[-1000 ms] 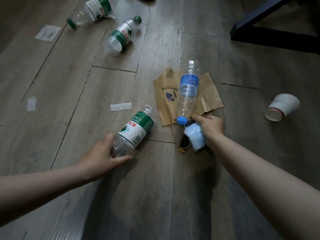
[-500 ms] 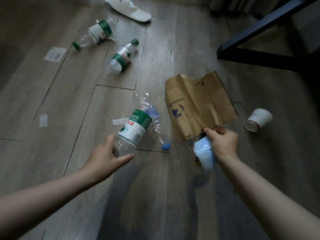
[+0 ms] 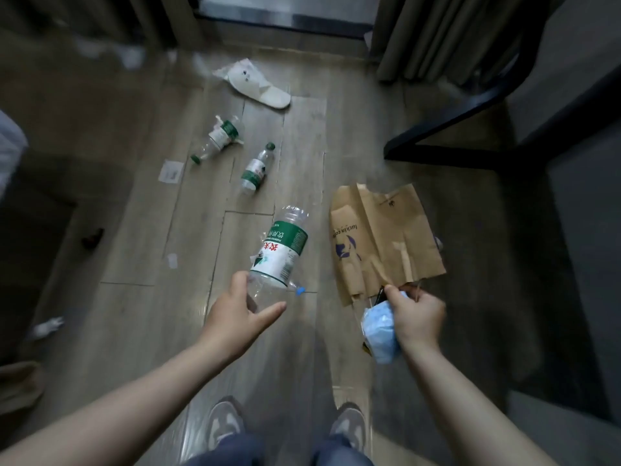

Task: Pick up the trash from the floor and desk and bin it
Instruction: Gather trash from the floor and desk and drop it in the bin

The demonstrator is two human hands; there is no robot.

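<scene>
Head view: a brown paper bag [image 3: 379,237] is pinched at its near edge by the right hand [image 3: 416,317], whose curled fingers also clutch a blue mask [image 3: 381,334]. Left of the bag, the left hand [image 3: 242,314] grips a green-label bottle [image 3: 282,250] by its base, long axis pointing away. Two loose bottles [image 3: 257,168] lie beyond, left of the bag, likely the left hand's reach.

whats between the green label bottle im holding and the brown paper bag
In the head view, a strip of bare wooden floor separates the green-label bottle from the brown paper bag; a blue cap shows low in it.
</scene>
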